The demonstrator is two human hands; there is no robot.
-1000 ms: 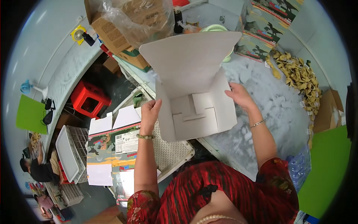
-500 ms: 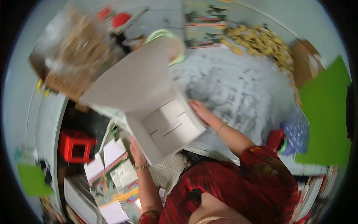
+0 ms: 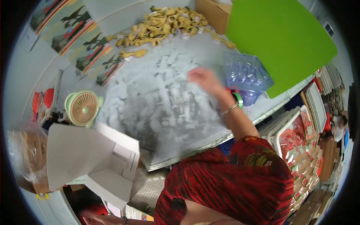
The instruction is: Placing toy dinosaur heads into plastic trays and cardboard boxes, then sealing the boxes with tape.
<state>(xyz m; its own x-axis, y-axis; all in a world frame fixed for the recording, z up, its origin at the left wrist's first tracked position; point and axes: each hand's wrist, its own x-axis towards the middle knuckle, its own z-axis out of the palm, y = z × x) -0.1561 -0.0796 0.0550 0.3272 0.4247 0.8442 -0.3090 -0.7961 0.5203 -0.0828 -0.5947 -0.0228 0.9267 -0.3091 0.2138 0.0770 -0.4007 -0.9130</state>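
Observation:
An opened white cardboard box [image 3: 80, 153], its broad flap raised, stands tilted at the left front corner of the table. Low at the left edge, my left hand [image 3: 93, 216] is below the box and apart from its visible walls. Motion smears its fingers. My right hand [image 3: 204, 79] is over the worn grey tabletop [image 3: 168, 101], left of some clear blue plastic trays [image 3: 245, 73]. Its fingers are blurred too, and I see nothing in them.
A pile of yellow plush-like pieces [image 3: 161, 28] lies at the back, beside a brown carton [image 3: 213, 13]. Printed boxes [image 3: 84, 48] line the back left. A green fan [image 3: 83, 108] sits near the white box. At right stand a green panel [image 3: 277, 41] and a white crate [image 3: 279, 140] of packaged items.
Both hands have let go of the white box, now at the table's left corner. My right hand has swung toward the trays, my left down and left. The view has turned right.

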